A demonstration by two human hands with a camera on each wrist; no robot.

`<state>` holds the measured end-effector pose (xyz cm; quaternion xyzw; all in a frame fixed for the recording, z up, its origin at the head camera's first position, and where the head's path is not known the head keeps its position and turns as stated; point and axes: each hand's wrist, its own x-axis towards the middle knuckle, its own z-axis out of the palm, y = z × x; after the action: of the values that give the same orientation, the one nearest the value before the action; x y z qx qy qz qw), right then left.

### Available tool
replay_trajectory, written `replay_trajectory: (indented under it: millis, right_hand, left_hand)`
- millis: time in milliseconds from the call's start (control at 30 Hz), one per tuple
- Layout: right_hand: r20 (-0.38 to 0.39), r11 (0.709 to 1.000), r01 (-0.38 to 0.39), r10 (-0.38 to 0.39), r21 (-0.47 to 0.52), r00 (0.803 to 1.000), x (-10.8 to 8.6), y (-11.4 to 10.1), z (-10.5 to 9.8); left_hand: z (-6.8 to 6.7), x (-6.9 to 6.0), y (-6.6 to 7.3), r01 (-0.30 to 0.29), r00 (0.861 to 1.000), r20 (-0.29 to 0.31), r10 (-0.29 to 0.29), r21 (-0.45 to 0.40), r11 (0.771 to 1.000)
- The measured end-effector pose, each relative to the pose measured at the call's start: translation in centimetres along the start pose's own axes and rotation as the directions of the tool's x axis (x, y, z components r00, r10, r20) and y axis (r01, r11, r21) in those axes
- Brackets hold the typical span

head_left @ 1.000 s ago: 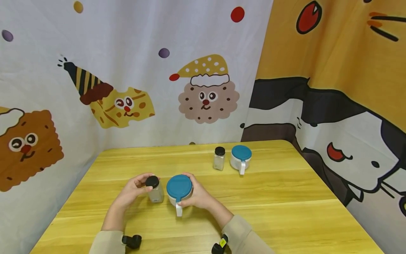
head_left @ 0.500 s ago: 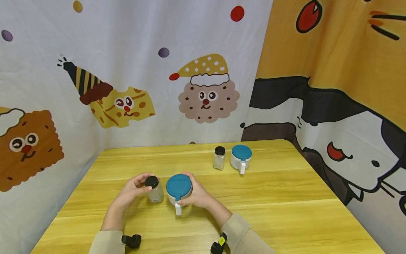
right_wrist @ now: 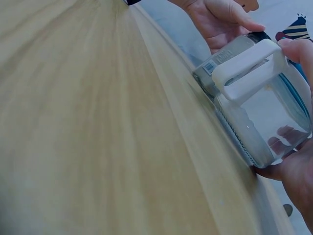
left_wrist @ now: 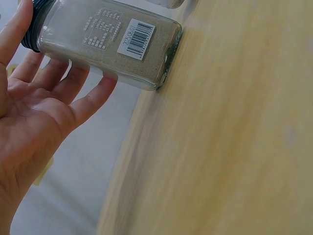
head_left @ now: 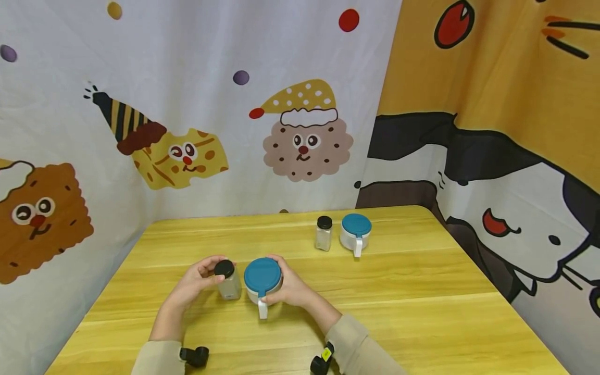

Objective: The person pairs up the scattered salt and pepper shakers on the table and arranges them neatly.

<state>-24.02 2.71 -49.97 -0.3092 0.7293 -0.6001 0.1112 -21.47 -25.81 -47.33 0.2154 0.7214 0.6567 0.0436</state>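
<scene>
A square glass spice jar with a black lid stands upright at the left front. My left hand holds it, thumb at the lid and fingers along the side. The left wrist view shows tan powder and a barcode label on this jar. Just right of it is a clear seasoning pot with a blue lid and white handle. My right hand grips the pot around its right side, thumb near the handle. In the right wrist view the pot's handle overlaps the spice jar; something whitish lies in its bottom.
Farther back on the wooden table stand a second black-lidded spice jar and a second blue-lidded pot, side by side. A printed curtain hangs behind the table's far edge.
My right hand and the blue-lidded pot have shifted very slightly left, toward the spice jar. My left hand and its jar look nearly still.
</scene>
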Motion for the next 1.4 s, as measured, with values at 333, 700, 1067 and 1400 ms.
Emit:
replay_trajectory:
  millis: [333, 700, 1067, 1400]
  right_hand:
    - [0.03, 1.0, -0.002, 0.001, 0.02, 1.0, 0.32, 0.3, 0.1]
    - [0.023, 0.999, -0.027, 0.027, 0.02, 0.999, 0.49, 0.34, 0.0]
    - [0.037, 0.998, -0.057, 0.057, 0.008, 0.998, 0.05, 0.0, -0.1]
    - [0.037, 0.998, -0.044, 0.043, 0.047, 0.998, -0.11, 0.55, -0.25]
  left_hand:
    - [-0.04, 0.06, -0.07, 0.015, 1.0, -0.011, -0.015, 0.011, 1.0]
    - [0.26, 0.26, 0.22, 0.054, 0.998, -0.031, -0.054, 0.015, 0.998]
    - [0.02, 0.18, 0.16, 0.066, 0.998, 0.013, -0.066, -0.01, 0.998]
    - [-0.06, 0.23, 0.04, 0.022, 0.999, 0.043, -0.021, -0.019, 1.0]
